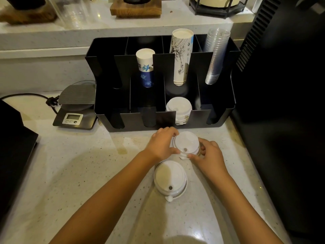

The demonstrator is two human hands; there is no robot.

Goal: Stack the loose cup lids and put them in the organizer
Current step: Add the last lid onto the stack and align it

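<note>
Warm, dim overhead light; soft arm shadows on the counter (70, 173); right side nearly black; edges bow outward.

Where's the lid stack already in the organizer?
In the head view, the stacked lids sit in the organizer's front row, third compartment from the left, directly below the tall paper cup stack.

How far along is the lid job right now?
Partly done. One stack of white lids already sits in the organizer, in its third front slot from the left. Both the left hand and right hand grip a second lid stack on the counter. Another lid pile lies nearer, untouched, yet to be stowed.
</note>
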